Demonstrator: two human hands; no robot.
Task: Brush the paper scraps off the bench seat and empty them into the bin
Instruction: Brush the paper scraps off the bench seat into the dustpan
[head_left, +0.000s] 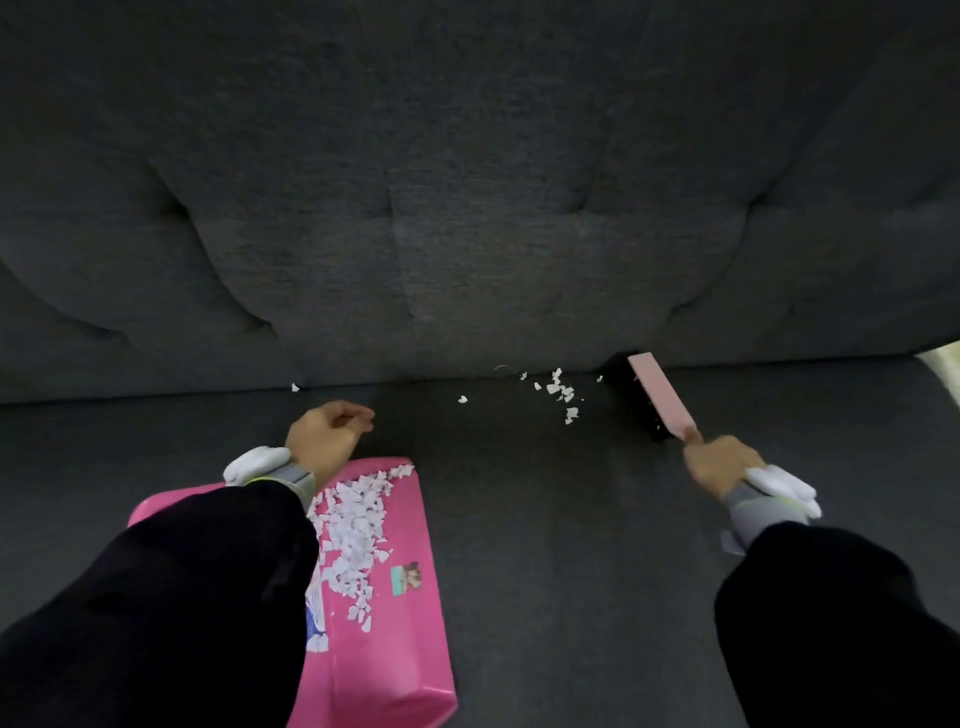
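Paper scraps (563, 397) strewn in a loose white cluster on the dark bench seat (545, 519), far and right of centre, close to where seat meets tufted backrest (467, 234). 2 stray bits further left: 1 (462, 399) near the cluster, 1 (295, 387) well to the left, up against the seam. Just right of the cluster, a brush (660, 395) with pale pink back and black bristles down on the seat, angled with its head far and its handle near. Right hand (722, 465) wrapped round the handle, gripping it. Near left, a bright pink dustpan (395, 623) lying on the seat, well apart from the brush, carrying a heap (353, 525) of white scraps along its left side (a small sticker (407, 577) on its right part). Left hand (324, 439) just past the dustpan's far lip, fingers curled under; impossible to tell whether pinching something or empty. Black sleeves on both arms, grey cuffs and bunched white fabric at both wrists
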